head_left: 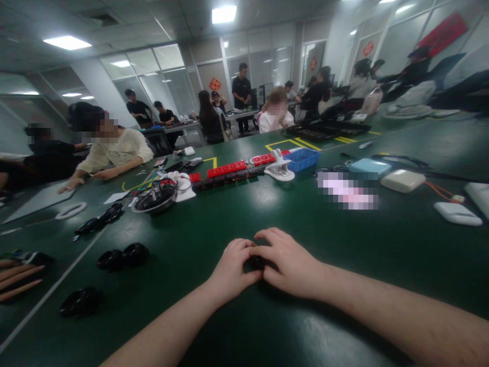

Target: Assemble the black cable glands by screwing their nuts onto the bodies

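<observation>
My left hand (pixel 235 267) and my right hand (pixel 288 262) meet low over the green table (pixel 183 326). Between their curled fingers is a small black object (pixel 257 262), mostly covered, so its kind cannot be made out. Fingers of both hands close around it from either side. To the left lie glossy black bundles that look like coiled cable: one bundle (pixel 123 256) with two rounded lobes and another (pixel 81 302) nearer to me.
Further back are a metal bowl (pixel 155 201) of black cables, a row of red-topped blocks (pixel 227 169), a white clamp-like stand (pixel 280 169) and a blue bin (pixel 303 160). White cases (pixel 403 180) lie right. A person (pixel 114 148) sits across at left; several others are behind.
</observation>
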`<state>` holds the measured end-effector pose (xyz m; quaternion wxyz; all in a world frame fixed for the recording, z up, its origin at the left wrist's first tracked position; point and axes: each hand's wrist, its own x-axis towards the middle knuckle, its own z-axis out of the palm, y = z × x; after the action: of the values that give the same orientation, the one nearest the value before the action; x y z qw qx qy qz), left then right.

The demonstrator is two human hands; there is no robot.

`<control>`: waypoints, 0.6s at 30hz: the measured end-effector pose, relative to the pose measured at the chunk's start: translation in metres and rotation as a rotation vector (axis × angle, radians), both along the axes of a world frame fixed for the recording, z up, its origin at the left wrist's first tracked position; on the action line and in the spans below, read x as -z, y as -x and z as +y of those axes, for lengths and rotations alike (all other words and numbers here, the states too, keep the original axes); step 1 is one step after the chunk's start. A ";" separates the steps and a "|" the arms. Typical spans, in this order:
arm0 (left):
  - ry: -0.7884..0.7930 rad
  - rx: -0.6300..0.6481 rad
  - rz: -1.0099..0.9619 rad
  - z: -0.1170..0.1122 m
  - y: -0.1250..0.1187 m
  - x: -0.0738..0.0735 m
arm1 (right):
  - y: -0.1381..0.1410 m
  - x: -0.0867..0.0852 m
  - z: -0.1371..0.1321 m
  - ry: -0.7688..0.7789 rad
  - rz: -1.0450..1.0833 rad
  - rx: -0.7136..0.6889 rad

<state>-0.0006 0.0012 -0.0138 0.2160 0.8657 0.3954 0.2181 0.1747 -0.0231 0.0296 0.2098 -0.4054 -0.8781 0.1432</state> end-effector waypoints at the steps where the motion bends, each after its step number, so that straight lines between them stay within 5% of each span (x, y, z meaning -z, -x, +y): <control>1: -0.001 0.001 0.000 0.000 0.000 0.000 | 0.000 0.000 0.000 0.001 0.002 -0.010; 18: 0.003 -0.005 0.013 0.000 -0.002 -0.002 | 0.002 0.018 0.006 -0.106 0.090 -0.114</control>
<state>0.0011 0.0013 -0.0117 0.2142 0.8658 0.3992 0.2124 0.1723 -0.0172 0.0116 0.2618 -0.3363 -0.8958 0.1263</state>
